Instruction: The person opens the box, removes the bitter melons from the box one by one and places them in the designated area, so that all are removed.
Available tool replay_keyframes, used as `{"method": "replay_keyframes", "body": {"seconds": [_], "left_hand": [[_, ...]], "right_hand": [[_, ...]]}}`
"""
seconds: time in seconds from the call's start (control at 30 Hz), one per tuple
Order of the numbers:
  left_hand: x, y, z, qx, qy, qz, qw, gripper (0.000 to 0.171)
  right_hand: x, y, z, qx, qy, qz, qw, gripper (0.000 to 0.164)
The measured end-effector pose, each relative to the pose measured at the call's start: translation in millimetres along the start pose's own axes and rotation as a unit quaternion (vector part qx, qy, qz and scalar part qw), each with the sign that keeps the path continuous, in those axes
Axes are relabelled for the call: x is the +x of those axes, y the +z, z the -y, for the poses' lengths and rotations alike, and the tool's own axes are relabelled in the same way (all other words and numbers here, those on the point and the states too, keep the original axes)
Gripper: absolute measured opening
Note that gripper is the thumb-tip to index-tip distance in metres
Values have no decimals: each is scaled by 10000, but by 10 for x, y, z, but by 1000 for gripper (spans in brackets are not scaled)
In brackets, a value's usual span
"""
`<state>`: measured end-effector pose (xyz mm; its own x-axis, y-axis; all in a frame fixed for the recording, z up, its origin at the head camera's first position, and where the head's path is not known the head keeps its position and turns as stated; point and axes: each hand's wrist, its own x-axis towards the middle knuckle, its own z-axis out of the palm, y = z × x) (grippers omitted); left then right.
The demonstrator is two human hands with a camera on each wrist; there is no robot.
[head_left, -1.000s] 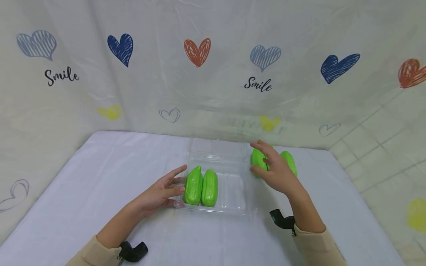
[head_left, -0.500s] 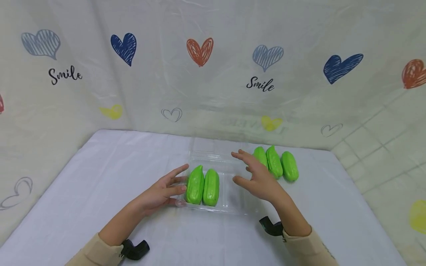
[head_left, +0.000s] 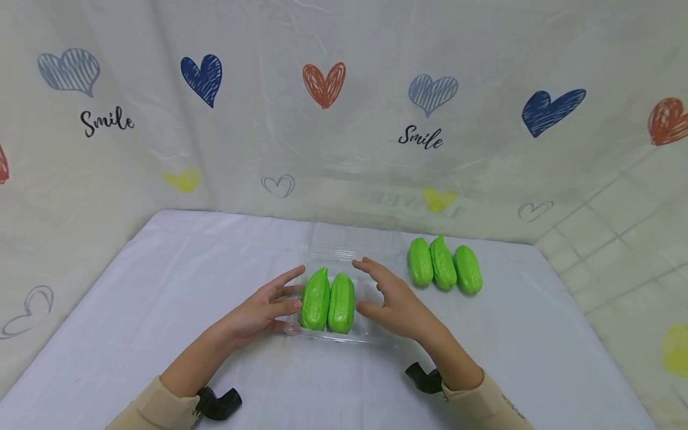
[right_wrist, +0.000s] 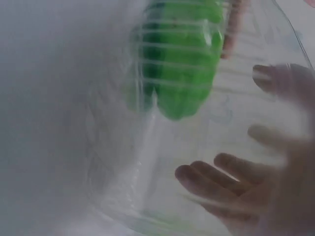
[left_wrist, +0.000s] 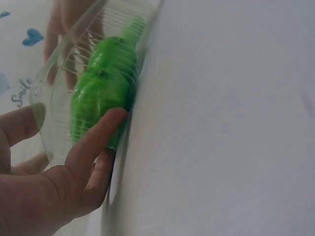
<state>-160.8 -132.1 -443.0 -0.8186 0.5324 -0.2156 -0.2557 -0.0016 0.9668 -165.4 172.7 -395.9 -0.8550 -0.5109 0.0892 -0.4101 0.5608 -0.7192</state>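
Note:
A clear plastic clamshell box (head_left: 371, 341) lies on the table with its lid (head_left: 352, 240) folded back. Two plump, ridged, bright green cucumber-like vegetables (head_left: 341, 303) lie side by side in its left half. My left hand (head_left: 262, 310) rests along the box's left side, fingers spread; in the left wrist view its fingers (left_wrist: 93, 140) touch the clear wall. Over the right half of the box is my right hand (head_left: 395, 304), fingers spread and holding nothing. In the right wrist view that hand (right_wrist: 246, 191) shows through the plastic, blurred.
Three more of the green vegetables (head_left: 443, 266) lie in a row behind and right of the box. A white cloth covers the table (head_left: 177, 269). A curtain (head_left: 365, 149) printed with hearts hangs along the far edge. Black wrist mounts (head_left: 217, 404) sit at both cuffs.
My right hand has moved left from the three vegetables to above the box's right half, leaving them uncovered. The left hand stays against the box, and the two vegetables inside have not moved.

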Motion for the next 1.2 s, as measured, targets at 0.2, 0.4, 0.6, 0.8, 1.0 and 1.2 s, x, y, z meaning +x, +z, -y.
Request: {"method": "replay_keyframes", "body": {"seconds": [0.2, 0.4, 0.6, 0.8, 1.0, 1.2], "left_hand": [[-8, 18, -11, 40, -15, -23, 10000, 75], [-8, 20, -18, 13, -32, -35, 10000, 75], [-6, 12, -6, -64, -7, 43, 10000, 74], [-2, 6, -3, -15, -26, 14, 10000, 74], [-4, 7, -13, -4, -26, 11, 10000, 74], [-5, 4, -13, -33, 16, 43, 10000, 74]], "right_hand": [[9, 123, 9, -295, -129, 54, 9995, 72], [18, 177, 36, -335, -158, 97, 9993, 70], [12, 198, 49, -289, -229, 270, 9990, 60], [18, 212, 51, -367, -330, 468, 9977, 54], [22, 219, 56, -414, -243, 579, 9972, 53], [28, 212, 35, -521, -151, 504, 9973, 44]]}}
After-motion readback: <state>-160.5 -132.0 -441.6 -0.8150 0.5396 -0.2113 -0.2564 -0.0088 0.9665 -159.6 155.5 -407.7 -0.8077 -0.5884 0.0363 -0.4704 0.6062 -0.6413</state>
